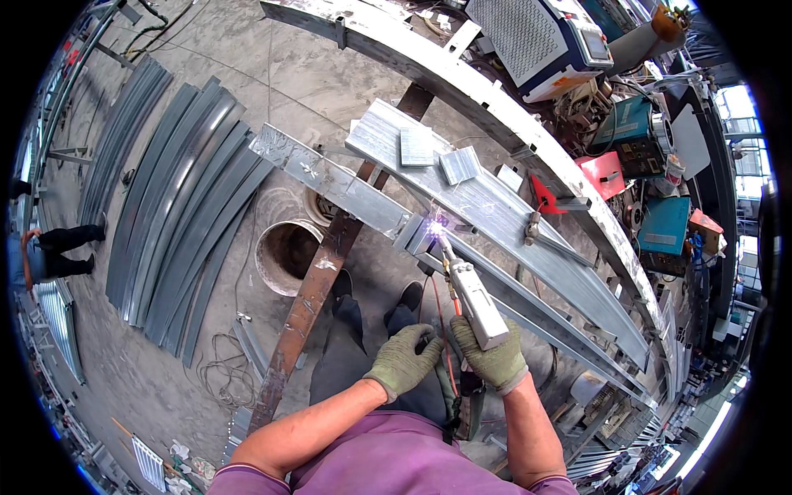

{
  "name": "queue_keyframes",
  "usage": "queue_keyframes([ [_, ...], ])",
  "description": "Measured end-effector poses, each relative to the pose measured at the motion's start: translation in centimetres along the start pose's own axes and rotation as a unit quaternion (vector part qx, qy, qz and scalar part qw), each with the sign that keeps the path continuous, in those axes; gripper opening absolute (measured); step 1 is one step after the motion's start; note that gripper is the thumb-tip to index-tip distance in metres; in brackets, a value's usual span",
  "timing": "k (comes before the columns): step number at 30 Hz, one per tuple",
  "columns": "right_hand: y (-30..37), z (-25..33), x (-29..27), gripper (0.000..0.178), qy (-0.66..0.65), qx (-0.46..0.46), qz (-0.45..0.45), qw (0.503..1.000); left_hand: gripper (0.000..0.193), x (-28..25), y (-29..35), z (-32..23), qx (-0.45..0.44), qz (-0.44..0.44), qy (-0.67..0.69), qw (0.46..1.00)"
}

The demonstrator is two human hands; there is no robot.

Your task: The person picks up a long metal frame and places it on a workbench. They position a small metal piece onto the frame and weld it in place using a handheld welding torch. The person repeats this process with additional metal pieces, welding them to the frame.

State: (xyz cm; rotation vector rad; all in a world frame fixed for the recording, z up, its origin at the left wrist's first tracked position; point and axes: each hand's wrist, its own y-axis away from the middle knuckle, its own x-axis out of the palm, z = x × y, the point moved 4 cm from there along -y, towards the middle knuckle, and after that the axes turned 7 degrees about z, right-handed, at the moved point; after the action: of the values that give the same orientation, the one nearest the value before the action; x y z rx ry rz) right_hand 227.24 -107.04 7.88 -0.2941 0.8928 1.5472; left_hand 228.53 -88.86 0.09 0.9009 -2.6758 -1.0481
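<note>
My right hand [495,358], in a green work glove, grips a pale handheld welding gun [477,302]. Its thin nozzle reaches up to a metal joint, where a bright violet spark [436,228] glows. At that joint a long galvanized beam [334,183] meets a narrow steel channel [528,312]. My left hand [404,360], gloved alike, is curled closed in front of my body, apart from the gun. Whatever its fingers may hold is hidden. An orange-red cable [450,351] runs down from the gun between my hands.
A wide metal plank [503,214] carries two small plates [417,147] [459,165]. A rusty support bar [307,318] crosses beside a bucket [286,257]. Curved metal strips [177,206] lie left, near another person [62,252]. A large curved beam [495,120] and machines [536,41] stand right.
</note>
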Motion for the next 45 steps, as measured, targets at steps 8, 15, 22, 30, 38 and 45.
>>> queue_keyframes([
  [8,0.1,-0.1,0.1,0.033,0.005,-0.003,0.005,1.0,0.048,0.2,-0.2,0.5,0.003,-0.005,0.002,1.0],
  [15,0.4,-0.4,0.2,0.032,0.018,-0.006,0.0,1.0,0.049,0.1,0.0,0.2,-0.005,0.001,-0.002,1.0],
  [22,0.9,-0.2,0.5,0.032,0.009,0.013,0.007,1.0,0.049,0.0,0.3,0.3,-0.005,0.004,-0.001,1.0],
  [30,2.0,2.4,-2.4,0.025,-0.056,0.036,-0.038,0.997,0.051,-0.2,0.9,0.6,-0.007,0.007,0.019,1.0],
  [38,-1.7,9.1,-8.2,0.012,-0.008,-0.068,-0.168,0.983,0.062,0.2,2.1,-4.0,0.162,0.132,0.231,0.95],
  [45,-4.0,13.5,-2.2,0.012,0.041,-0.212,-0.149,0.965,0.039,-0.2,-3.2,-2.3,0.256,0.03,0.084,0.963],
])
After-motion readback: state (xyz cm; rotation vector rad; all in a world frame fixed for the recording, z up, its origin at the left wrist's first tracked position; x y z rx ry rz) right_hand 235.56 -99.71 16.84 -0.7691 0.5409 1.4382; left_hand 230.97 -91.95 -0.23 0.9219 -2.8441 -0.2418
